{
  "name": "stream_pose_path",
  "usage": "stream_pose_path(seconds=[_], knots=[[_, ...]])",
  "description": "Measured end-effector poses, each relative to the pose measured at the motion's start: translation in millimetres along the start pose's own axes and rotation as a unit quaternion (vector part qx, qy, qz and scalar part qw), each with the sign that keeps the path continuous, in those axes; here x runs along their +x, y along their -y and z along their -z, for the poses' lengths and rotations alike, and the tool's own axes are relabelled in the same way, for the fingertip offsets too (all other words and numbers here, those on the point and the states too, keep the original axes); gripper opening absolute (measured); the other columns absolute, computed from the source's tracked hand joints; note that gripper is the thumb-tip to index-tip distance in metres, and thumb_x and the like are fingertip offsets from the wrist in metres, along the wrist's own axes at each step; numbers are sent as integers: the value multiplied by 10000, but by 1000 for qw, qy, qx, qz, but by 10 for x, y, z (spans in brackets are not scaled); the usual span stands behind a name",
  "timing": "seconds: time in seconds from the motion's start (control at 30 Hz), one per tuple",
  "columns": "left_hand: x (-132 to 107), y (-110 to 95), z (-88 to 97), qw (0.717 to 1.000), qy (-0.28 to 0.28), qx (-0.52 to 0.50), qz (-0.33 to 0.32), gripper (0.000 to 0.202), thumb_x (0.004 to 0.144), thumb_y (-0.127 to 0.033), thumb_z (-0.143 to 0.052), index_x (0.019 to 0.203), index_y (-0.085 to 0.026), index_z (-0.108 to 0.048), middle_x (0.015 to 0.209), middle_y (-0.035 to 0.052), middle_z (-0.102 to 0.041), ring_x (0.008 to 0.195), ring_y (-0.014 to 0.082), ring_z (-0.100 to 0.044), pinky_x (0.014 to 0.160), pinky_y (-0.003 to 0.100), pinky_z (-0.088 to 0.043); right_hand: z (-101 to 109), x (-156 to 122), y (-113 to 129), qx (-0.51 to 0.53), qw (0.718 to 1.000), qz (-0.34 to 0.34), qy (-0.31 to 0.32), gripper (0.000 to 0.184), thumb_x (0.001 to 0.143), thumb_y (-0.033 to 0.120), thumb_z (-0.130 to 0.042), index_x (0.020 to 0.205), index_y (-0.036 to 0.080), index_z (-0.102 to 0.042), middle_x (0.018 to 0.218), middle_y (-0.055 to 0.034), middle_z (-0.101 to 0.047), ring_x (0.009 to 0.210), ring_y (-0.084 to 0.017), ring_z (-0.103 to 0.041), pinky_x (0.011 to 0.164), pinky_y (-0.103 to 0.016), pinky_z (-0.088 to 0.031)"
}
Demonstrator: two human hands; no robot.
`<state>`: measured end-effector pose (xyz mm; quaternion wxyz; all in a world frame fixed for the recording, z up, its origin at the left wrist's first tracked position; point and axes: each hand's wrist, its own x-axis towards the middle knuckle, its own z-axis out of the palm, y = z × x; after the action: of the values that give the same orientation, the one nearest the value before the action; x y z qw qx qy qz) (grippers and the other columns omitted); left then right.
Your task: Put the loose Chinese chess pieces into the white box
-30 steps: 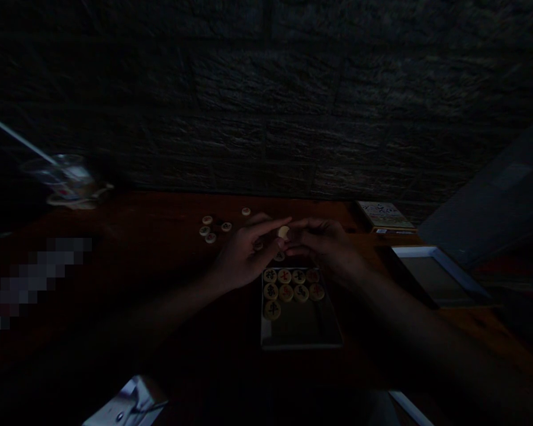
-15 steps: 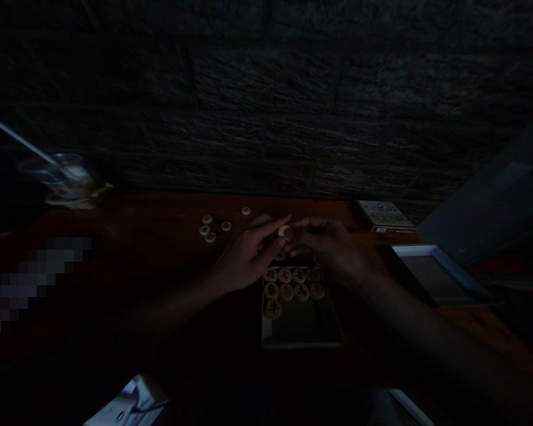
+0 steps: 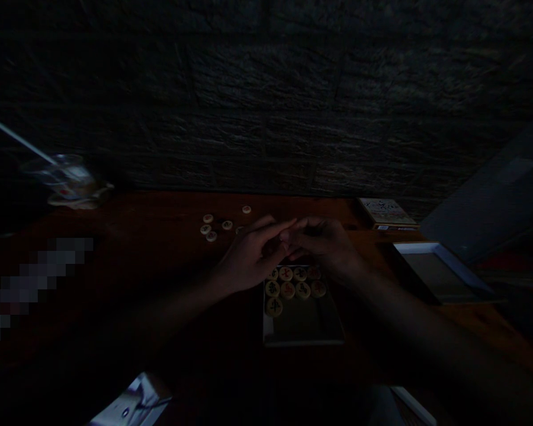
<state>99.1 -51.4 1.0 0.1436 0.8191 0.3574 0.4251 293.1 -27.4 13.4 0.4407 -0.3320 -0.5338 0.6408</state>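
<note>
Nearer each other than half a second ago, the left hand (image 3: 251, 260) and the right hand (image 3: 326, 245) now meet at their fingertips, and the pale disc that showed between them is covered. Both hands have curled fingers and sit over the far edge of the piece tray (image 3: 302, 324); in this dimness I cannot tell whether either one pinches the disc.

Inside the tray lie nine round marked pieces (image 3: 288, 290): two rows of four, then one piece at the left side of a third row. Beyond the tray, to its left, loose pieces (image 3: 211, 236) are scattered on the wooden bench (image 3: 169, 219), one partly behind the left hand. Right of the tray rests a shallow pale-rimmed lid (image 3: 426, 269), with a printed box (image 3: 386, 212) farther back. Well left of the tray stands a clear cup (image 3: 71, 177) with a straw (image 3: 20, 140).
</note>
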Motion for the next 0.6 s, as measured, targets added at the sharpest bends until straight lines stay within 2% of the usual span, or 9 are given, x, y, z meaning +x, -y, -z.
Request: stream_pose_path(seconds=[0.2, 0.37, 0.6], knots=[[15, 11, -7, 997, -37, -47, 51, 395, 1089, -307, -522, 1394, -155, -722, 1004, 86, -727, 878, 177, -689, 742, 315, -530, -6, 16, -2, 14, 1000, 17, 9, 314, 677, 404, -997, 798, 166, -831, 759, -50, -814, 601, -140, -759, 597, -231, -649], [8, 44, -38, 984, -69, -119, 110, 383, 1075, -373, -569, 1349, -185, -760, 1102, 105, -807, 943, 196, -729, 821, 338, -555, -3, 15, 19, 3, 999, 35, 27, 310, 718, 420, -970, 912, 197, -876, 766, -53, -817, 662, -153, -762, 652, -269, -648], [22, 79, -67, 947, -86, -264, 161, 374, 1011, -400, -678, 1302, -188, -778, 1020, 75, -815, 784, 147, -696, 695, 275, -558, 13, -10, 47, -16, 997, 69, 41, 282, 752, 405, -951, 977, 248, -886, 818, -35, -828, 710, -149, -753, 716, -294, -629]])
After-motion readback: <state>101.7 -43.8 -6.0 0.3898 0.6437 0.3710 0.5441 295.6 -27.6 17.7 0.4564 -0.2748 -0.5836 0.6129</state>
